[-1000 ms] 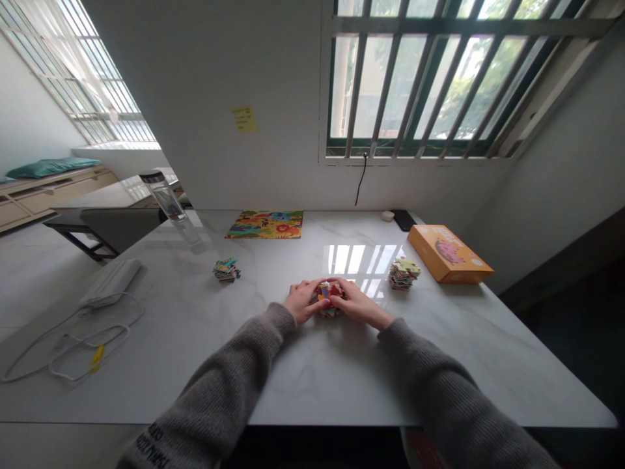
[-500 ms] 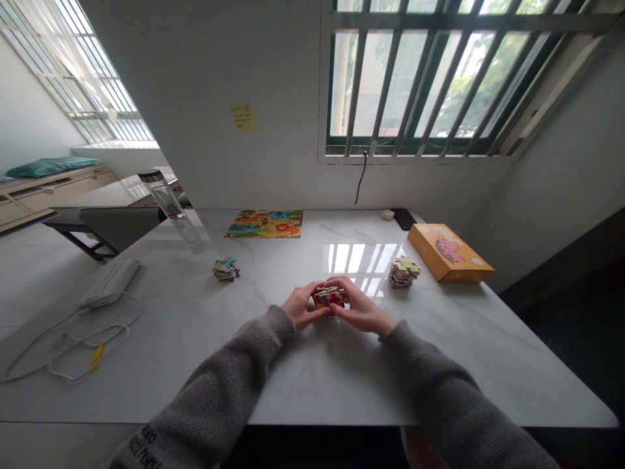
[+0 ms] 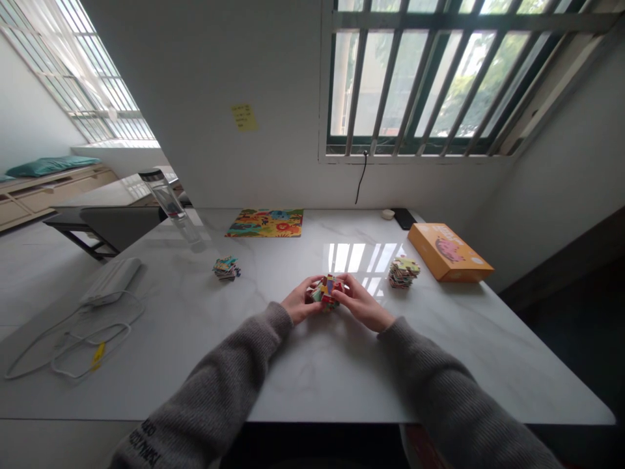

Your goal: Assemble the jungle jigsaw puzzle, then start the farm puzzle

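Note:
Between my two hands, low over the middle of the table, is a bunch of jigsaw puzzle pieces (image 3: 328,291) in red, yellow and green. My left hand (image 3: 303,302) grips the pieces from the left side, thumb in front. From the right, my right hand (image 3: 364,304) closes on them, its thumb against the front pieces. A short stack of puzzle pieces (image 3: 226,268) stands to the left, teal on top. On the right is a taller stack of puzzle pieces (image 3: 404,271) with a pale green top piece.
A colourful animal picture sheet (image 3: 267,223) lies at the back. An orange box (image 3: 449,253) sits at the right, near a black phone (image 3: 404,219) and a small white dish (image 3: 387,214). To the left are a clear bottle (image 3: 163,193) and a white power strip (image 3: 112,281) with its cable.
The pieces between my hands have shifted and tilted, showing more yellow and green faces. My right thumb has moved up slightly. The two side stacks stay put.

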The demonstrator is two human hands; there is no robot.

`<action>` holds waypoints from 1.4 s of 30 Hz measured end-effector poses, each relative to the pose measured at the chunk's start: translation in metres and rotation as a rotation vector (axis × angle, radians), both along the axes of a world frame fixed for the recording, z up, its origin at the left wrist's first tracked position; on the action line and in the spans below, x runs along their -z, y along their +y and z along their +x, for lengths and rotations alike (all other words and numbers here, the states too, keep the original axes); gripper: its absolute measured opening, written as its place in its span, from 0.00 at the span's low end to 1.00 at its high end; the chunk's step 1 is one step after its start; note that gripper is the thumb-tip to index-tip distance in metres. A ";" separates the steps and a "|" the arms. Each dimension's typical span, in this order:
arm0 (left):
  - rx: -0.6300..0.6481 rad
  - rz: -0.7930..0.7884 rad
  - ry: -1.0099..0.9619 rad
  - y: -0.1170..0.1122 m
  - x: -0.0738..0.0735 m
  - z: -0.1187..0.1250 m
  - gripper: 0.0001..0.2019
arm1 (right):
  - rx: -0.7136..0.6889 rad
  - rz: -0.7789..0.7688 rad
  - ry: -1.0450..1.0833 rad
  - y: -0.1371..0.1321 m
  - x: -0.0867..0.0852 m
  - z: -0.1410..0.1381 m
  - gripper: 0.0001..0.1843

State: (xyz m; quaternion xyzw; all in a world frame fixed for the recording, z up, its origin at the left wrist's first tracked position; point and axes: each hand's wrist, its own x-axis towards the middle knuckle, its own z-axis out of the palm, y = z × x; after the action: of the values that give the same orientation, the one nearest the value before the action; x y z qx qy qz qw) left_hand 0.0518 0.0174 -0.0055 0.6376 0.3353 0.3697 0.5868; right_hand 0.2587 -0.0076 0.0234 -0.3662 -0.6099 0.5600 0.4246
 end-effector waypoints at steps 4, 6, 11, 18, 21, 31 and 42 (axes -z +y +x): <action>-0.038 -0.041 -0.038 0.001 0.001 0.002 0.38 | 0.120 0.027 -0.021 0.003 0.005 0.000 0.23; -0.105 -0.060 -0.037 0.001 0.000 0.002 0.36 | 0.205 0.023 -0.032 0.005 0.006 0.001 0.22; -0.267 -0.092 -0.085 0.001 -0.002 0.004 0.33 | 0.214 -0.072 0.187 0.010 0.005 0.004 0.23; -0.267 -0.093 -0.082 0.000 0.000 0.008 0.33 | 0.200 -0.114 0.267 0.007 0.006 -0.002 0.22; -0.273 -0.110 -0.075 0.000 0.001 0.006 0.35 | 0.232 -0.123 0.258 0.008 0.008 -0.001 0.23; -0.223 -0.125 -0.059 0.002 0.001 0.001 0.42 | 0.339 -0.097 0.360 0.012 -0.001 0.008 0.23; -0.211 -0.008 -0.044 -0.006 -0.008 0.002 0.40 | 0.289 -0.056 0.305 0.009 0.009 0.002 0.22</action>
State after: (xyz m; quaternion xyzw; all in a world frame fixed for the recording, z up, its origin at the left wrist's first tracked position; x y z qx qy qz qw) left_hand 0.0537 0.0117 0.0021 0.5882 0.3891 0.4421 0.5543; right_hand 0.2606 0.0018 0.0144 -0.3726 -0.4639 0.5589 0.5775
